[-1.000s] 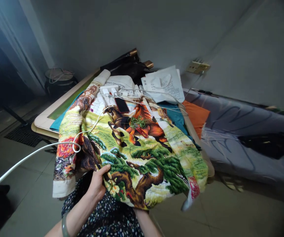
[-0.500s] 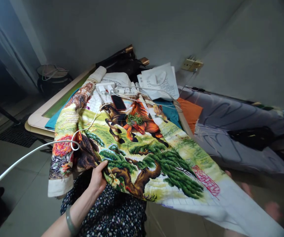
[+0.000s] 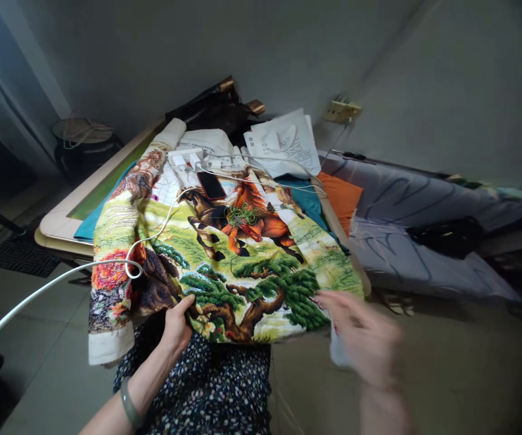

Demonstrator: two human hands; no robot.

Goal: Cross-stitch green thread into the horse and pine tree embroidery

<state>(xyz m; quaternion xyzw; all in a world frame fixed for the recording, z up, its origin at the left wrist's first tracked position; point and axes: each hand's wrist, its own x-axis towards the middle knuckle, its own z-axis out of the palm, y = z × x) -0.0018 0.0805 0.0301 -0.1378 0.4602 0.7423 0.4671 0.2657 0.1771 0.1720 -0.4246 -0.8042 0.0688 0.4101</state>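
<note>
A large cross-stitch cloth [image 3: 243,266] with horses and a green pine tree lies over the table and droops toward my lap. My left hand [image 3: 178,326] is closed on its near edge, thumb on top, beside the stitched trunk. At the cloth's right edge is my right hand [image 3: 365,332], smeared by motion, with its fingers pointing left over the pine branches. Whether those fingers grip anything cannot be made out. Under this hand hangs a pale corner of the cloth. A tangle of green thread [image 3: 241,215] rests on the red horse.
A rolled part of the cloth [image 3: 115,241] runs along the left, crossed by a white cable [image 3: 57,281]. A phone [image 3: 211,185], white power strip [image 3: 188,157] and white paper bag [image 3: 283,142] lie farther back. To the right is a grey-covered surface [image 3: 392,229] with a black item on it.
My right hand has come from behind the cloth at the far right to its right edge. The outstretched right end now hangs down, its red lettering mostly hidden. My left hand keeps its hold.
</note>
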